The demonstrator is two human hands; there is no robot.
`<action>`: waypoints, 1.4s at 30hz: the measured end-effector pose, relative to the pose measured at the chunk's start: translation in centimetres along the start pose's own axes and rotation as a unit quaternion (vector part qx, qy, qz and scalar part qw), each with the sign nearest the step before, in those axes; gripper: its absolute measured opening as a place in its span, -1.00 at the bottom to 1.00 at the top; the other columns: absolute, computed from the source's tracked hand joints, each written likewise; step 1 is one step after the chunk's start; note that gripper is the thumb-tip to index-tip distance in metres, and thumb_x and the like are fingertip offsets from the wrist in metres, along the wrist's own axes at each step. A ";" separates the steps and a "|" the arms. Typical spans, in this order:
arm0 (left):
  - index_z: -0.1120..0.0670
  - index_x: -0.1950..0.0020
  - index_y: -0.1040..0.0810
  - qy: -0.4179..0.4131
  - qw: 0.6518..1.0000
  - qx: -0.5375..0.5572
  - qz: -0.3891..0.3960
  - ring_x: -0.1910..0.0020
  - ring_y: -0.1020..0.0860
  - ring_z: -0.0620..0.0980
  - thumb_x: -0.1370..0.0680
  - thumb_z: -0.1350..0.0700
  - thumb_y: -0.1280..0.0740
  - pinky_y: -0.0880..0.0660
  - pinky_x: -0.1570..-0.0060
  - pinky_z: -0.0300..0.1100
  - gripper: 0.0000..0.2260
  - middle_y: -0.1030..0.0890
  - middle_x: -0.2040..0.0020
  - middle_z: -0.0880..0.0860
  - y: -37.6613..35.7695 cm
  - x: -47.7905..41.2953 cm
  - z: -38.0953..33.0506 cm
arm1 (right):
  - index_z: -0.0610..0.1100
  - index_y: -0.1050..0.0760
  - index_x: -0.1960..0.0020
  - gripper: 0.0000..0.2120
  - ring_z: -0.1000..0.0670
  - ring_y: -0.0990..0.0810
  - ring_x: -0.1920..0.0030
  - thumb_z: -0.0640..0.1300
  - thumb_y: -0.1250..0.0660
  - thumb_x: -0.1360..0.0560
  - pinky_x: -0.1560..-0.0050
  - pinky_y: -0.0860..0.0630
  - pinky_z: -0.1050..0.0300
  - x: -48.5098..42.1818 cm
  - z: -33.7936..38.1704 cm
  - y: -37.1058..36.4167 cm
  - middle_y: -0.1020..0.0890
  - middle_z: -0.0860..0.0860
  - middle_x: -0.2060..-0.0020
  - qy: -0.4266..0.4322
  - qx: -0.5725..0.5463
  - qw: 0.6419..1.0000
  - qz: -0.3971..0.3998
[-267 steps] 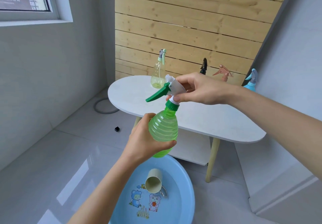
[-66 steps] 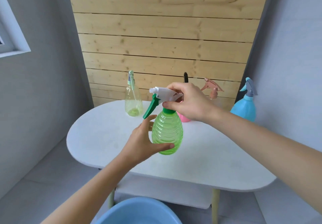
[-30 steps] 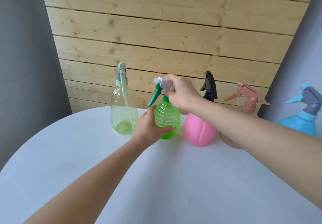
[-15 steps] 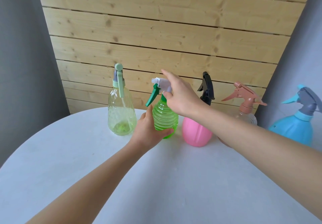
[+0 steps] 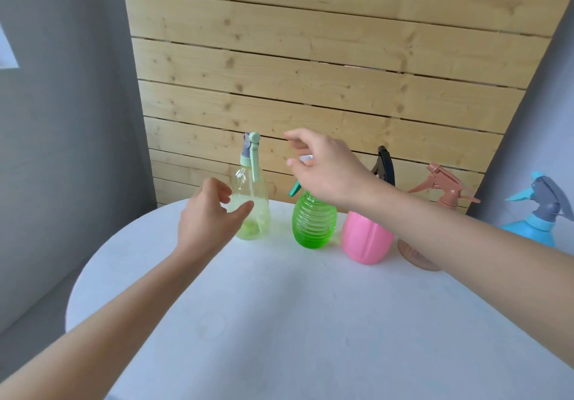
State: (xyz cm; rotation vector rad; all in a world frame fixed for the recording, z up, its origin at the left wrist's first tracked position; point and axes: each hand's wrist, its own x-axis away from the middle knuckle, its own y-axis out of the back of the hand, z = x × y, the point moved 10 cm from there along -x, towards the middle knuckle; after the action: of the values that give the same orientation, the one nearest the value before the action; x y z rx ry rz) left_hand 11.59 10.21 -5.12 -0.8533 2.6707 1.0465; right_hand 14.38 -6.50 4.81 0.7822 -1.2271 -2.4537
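- The translucent bright-green ribbed plastic spray bottle [image 5: 313,222] stands upright on the white rounded table [image 5: 279,322], at the far side. Neither hand holds it.
- Its dark green trigger lever [image 5: 295,188] points left; the right hand covers most of its white head.
- The right hand [image 5: 329,169] hovers over that spray head with its fingers loosely curled and nothing in them. I cannot tell whether it touches the head.
- The left hand [image 5: 208,216] is left of the green bottle, relaxed and open with thumb and fingers spread, holding nothing.
- It is in front of a pale yellow-green clear plastic spray bottle [image 5: 261,210]; whether the two touch cannot be told.
- Just right of the green bottle stands a pink opaque spray bottle with a black trigger [image 5: 365,238].
- Further right are a spray bottle with a terracotta trigger [image 5: 444,188], partly hidden by the right forearm, and a blue spray bottle with a grey head [image 5: 534,228].
- A wall of pale wooden planks [image 5: 310,73] rises behind the row.
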 end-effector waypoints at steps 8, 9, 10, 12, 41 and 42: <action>0.08 -0.48 -0.15 0.045 0.996 0.029 0.076 -0.40 -0.28 0.04 -0.29 -0.21 -0.52 -0.34 -0.27 -0.05 -0.08 -0.29 -0.41 0.06 -3.7 -3.1 2.4 | -0.12 -0.06 -0.51 -0.37 -0.11 -0.44 -0.21 0.08 -0.23 -0.58 0.04 -0.29 0.16 -4.3 0.8 -4.2 -0.44 -0.13 -0.25 -0.067 0.020 0.997 0.041; 0.09 -0.50 -0.12 0.045 0.995 0.032 0.082 -0.42 -0.25 0.04 -0.28 -0.22 -0.52 -0.32 -0.30 -0.04 -0.04 -0.26 -0.44 0.07 -4.3 -3.3 2.4 | -0.11 -0.09 -0.50 -0.39 -0.10 -0.45 -0.19 0.09 -0.24 -0.58 0.05 -0.27 0.17 -4.7 0.7 -4.4 -0.46 -0.11 -0.22 -0.072 0.007 0.997 0.028; 0.10 -0.52 -0.09 0.045 0.995 0.039 0.086 -0.44 -0.23 0.05 -0.27 -0.23 -0.52 -0.31 -0.33 -0.01 0.00 -0.24 -0.46 0.07 -4.9 -3.6 2.4 | -0.10 -0.12 -0.50 -0.40 -0.08 -0.44 -0.18 0.09 -0.24 -0.57 0.04 -0.26 0.19 -5.0 0.5 -4.5 -0.46 -0.09 -0.22 -0.076 -0.006 0.997 0.016; 0.10 -0.53 -0.05 0.045 0.993 0.057 0.088 -0.46 -0.20 0.05 -0.26 -0.24 -0.53 -0.29 -0.35 0.02 0.03 -0.21 -0.49 0.07 -5.9 -4.1 2.6 | -0.08 -0.19 -0.47 -0.45 -0.03 -0.39 -0.06 0.08 -0.25 -0.57 0.07 -0.25 0.22 -5.5 0.3 -5.1 -0.49 -0.05 -0.18 -0.076 -0.023 0.997 -0.006; -0.01 -0.34 -0.31 -0.026 0.996 0.058 0.063 -0.18 -0.46 0.00 -0.29 -0.09 -0.56 -0.42 -0.08 -0.09 -0.29 -0.49 -0.13 -0.10 6.5 9.1 -5.5 | 0.05 -0.34 -0.33 -0.60 0.09 -0.59 0.03 0.13 -0.28 -0.54 0.13 -0.48 0.27 9.1 10.8 4.5 -0.60 0.05 -0.03 -0.022 -0.098 0.995 -0.017; -0.01 -0.33 -0.31 -0.035 0.996 0.055 0.066 -0.18 -0.46 -0.01 -0.29 -0.09 -0.56 -0.42 -0.08 -0.09 -0.29 -0.49 -0.12 -0.10 7.5 10.4 -6.4 | 0.06 -0.34 -0.31 -0.60 0.11 -0.59 0.02 0.15 -0.28 -0.54 0.11 -0.48 0.27 10.6 11.7 5.6 -0.60 0.08 -0.03 -0.022 -0.101 0.995 -0.017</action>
State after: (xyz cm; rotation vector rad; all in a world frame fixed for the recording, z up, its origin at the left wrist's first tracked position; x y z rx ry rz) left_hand -0.80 5.65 0.54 -0.6154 2.7285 0.9280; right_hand -0.96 -7.26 11.44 0.7017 -0.9673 -2.5832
